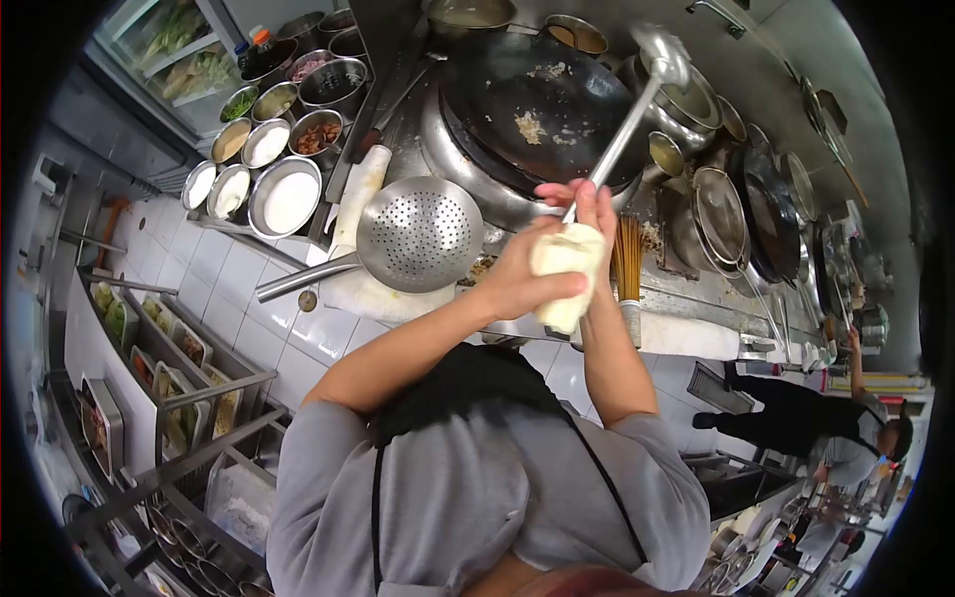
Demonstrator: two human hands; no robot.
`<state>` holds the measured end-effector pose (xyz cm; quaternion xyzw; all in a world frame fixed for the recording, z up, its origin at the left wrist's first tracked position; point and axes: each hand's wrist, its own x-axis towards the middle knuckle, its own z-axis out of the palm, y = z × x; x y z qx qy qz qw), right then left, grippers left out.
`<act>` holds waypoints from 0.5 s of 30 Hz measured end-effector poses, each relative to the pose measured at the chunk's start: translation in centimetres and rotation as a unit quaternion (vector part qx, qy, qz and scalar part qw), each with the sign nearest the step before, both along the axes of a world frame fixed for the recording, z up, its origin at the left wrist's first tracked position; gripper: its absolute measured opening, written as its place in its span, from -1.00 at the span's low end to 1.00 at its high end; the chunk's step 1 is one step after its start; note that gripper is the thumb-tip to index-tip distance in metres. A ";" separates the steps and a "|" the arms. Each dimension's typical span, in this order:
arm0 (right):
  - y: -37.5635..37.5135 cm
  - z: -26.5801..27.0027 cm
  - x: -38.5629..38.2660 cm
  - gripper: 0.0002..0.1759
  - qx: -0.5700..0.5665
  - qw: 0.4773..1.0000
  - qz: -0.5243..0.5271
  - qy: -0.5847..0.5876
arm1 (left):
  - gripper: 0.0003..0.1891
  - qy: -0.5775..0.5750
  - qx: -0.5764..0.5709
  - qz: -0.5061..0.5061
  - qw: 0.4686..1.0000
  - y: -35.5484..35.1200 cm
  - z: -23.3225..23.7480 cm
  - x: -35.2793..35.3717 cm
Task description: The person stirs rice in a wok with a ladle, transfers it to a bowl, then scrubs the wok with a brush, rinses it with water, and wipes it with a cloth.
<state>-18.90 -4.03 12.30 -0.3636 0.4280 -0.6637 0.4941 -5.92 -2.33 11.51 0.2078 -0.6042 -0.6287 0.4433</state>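
My left hand (517, 277) is closed on a folded cream cloth (570, 261), its thumb pressed over the front. The cloth lies at the lower end of a long-handled metal ladle (625, 134). My right hand (600, 214) is around the ladle's handle just above and behind the cloth; its palm is partly hidden. The ladle's bowl is raised, slightly blurred, over the right rim of a black wok (492, 104). Small pale food scraps (529, 127) stick to the wok. Left of my hands, a perforated metal strainer (420, 234) rests with its handle pointing left.
Metal bowls of white powder (291, 202) and other ingredients stand at left. A bamboo brush (628, 259) lies right of my hands. Pots and a wire strainer (720, 214) line the right side. A co-worker (836, 418) stands far right. White cloths (686, 336) edge the stove.
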 end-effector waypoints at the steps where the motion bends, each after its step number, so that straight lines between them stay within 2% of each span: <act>1: -0.4 -0.5 -0.1 -0.59 -0.014 0.998 0.054 -0.038 | -0.38 0.015 0.047 -0.002 0.999 0.9 -0.2 1.2; 2: -0.1 -0.8 -0.5 -0.60 0.021 0.996 0.082 0.004 | -0.39 0.029 0.093 -0.007 0.995 1.7 -0.5 2.5; 3: 0.4 -1.2 -0.2 -0.62 0.030 0.993 0.090 0.073 | -0.40 -0.038 -0.064 0.039 0.996 1.5 -2.0 4.0; 4: 1.0 -1.8 0.1 -0.63 0.036 0.984 0.096 0.144 | -0.41 -0.097 -0.226 0.089 0.965 0.9 -4.2 5.3; 6: 1.8 -2.3 1.0 -0.60 0.011 0.975 0.129 0.178 | -0.43 -0.145 -0.252 0.120 0.949 1.1 -7.4 7.9; 7: 2.1 -2.4 1.5 -0.54 0.031 0.977 0.141 0.158 | -0.42 -0.167 -0.256 0.126 0.944 1.2 -7.9 9.2; 8: 2.6 -2.0 1.8 -0.60 0.032 0.977 0.143 0.153 | -0.41 -0.191 -0.255 0.130 0.939 1.6 -8.3 10.3; 10: 3.3 -2.8 -0.1 -0.67 0.037 0.968 0.086 0.232 | -0.40 -0.197 -0.286 0.127 0.929 2.2 -9.2 12.5; 12: 3.8 -6.4 -6.1 -0.75 0.029 0.926 -0.032 0.376 | -0.40 -0.217 -0.299 0.141 0.919 2.6 -9.6 14.8; 13: 4.8 -7.0 -8.9 -0.72 0.075 0.825 -0.108 0.549 | -0.41 -0.232 -0.301 0.146 0.913 2.8 -9.7 16.0; 14: 6.1 -7.3 -11.8 -0.68 0.128 0.680 -0.175 0.700 | -0.41 -0.239 -0.305 0.145 0.911 2.9 -9.9 16.2; 15: 7.3 -8.3 -13.9 -0.65 0.225 0.598 -0.184 0.746 | -0.43 -0.229 -0.253 0.145 0.929 2.5 -9.5 16.3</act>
